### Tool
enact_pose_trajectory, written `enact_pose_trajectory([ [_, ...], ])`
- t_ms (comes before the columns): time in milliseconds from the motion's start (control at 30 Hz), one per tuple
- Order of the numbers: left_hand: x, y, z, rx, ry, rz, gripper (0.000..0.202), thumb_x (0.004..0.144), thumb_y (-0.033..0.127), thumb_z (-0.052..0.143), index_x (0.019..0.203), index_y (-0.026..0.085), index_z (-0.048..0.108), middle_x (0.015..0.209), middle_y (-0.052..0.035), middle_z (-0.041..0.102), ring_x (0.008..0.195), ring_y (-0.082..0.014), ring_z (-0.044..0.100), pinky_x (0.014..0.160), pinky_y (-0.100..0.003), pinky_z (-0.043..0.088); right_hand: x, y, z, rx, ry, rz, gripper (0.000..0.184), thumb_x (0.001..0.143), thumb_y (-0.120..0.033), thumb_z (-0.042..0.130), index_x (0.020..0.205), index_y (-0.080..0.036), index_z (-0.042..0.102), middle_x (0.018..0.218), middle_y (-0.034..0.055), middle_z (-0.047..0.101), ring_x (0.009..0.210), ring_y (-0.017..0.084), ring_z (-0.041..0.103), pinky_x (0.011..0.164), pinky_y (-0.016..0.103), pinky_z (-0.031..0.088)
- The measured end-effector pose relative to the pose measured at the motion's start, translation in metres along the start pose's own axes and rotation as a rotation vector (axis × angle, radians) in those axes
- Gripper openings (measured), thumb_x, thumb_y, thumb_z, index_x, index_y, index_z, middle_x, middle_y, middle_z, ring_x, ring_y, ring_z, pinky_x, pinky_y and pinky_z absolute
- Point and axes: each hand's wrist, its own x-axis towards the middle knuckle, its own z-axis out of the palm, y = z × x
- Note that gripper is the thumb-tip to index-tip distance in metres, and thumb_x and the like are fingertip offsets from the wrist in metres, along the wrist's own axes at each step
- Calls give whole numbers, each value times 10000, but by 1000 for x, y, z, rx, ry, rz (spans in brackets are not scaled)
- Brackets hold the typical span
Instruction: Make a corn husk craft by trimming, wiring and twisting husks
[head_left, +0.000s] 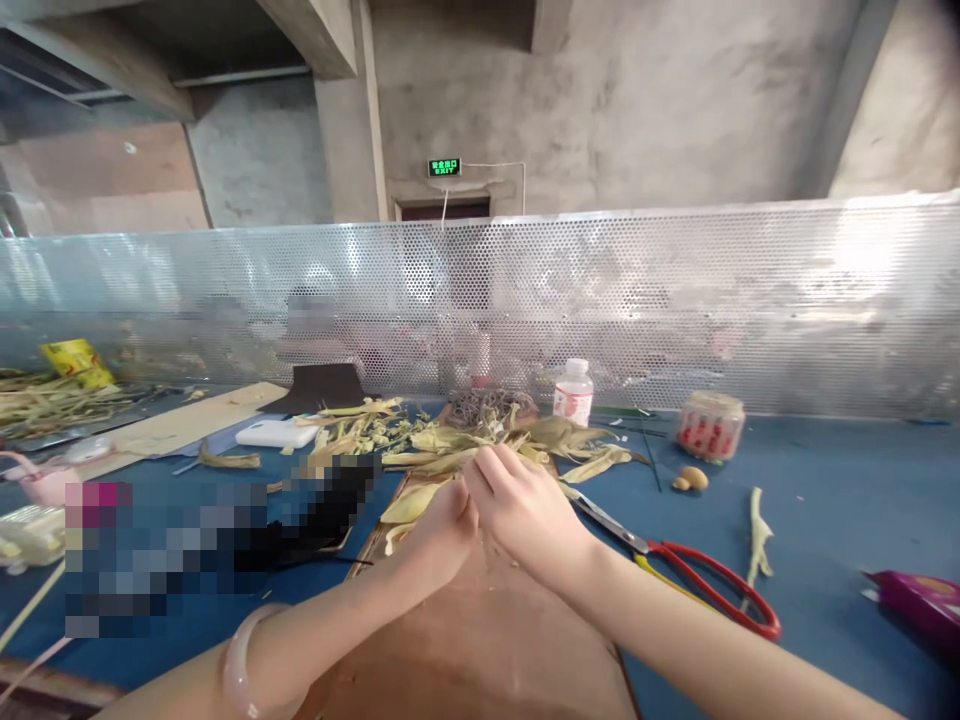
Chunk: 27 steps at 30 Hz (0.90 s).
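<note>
My left hand point(442, 530) and my right hand point(517, 505) meet over a brown wooden board point(480, 640) in front of me. Both are curled closed, fingertips pressed together on a thin pale strip of dried husk that I can barely make out. Just beyond the fingers lies a heap of yellow-green dried corn husks point(480, 440). A pale bangle point(240, 660) sits on my left wrist.
Red-handled scissors point(697, 575) lie right of the board on the blue table point(840, 500). Further back stand a small plastic bottle point(574, 392) and a clear jar point(710, 425). A white box point(277, 433), more husks point(45, 400) at left, and a perforated metal screen point(675, 300) behind.
</note>
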Motion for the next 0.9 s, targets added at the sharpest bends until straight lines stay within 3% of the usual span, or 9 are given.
enact_pose_trajectory([
  [100,-3,6,1,-74,16,-10,231,851,321,344,657,196,361,650,6,398,624,-133,363,556,-260,314,-16,3,3,58,11,-12,139,828,-72,448,786,-144,559,751,63,507,668,176,463,504,263,407],
  [233,-9,12,4,-281,-71,-176,295,851,387,363,630,193,332,592,37,311,533,-101,259,481,-238,235,-33,8,11,169,73,2,187,891,-130,400,961,-95,570,782,79,552,720,175,507,578,256,440],
  [333,-12,15,6,-427,-117,-287,282,853,392,355,657,192,325,604,47,286,513,-85,193,456,-223,183,-39,10,17,242,104,58,221,916,-140,357,964,-102,569,755,63,561,695,159,515,579,247,434],
  [500,-11,20,8,-528,2,-425,384,797,550,434,693,195,331,610,50,295,510,-72,225,431,-206,141,-42,10,22,309,146,104,239,921,-149,348,976,-107,576,759,66,566,694,159,523,584,255,439],
  [733,-6,11,8,-532,32,-399,410,788,584,447,695,196,350,547,70,263,451,-56,199,398,-191,133,-44,7,19,366,142,81,292,923,-152,332,1138,-88,519,911,118,610,841,190,548,713,296,485],
  [900,-4,8,7,-620,-20,-382,415,792,577,448,665,187,384,527,79,214,419,-46,151,382,-195,107,-47,10,25,471,161,155,220,913,-146,389,1092,-141,517,936,90,610,851,181,540,727,293,472],
])
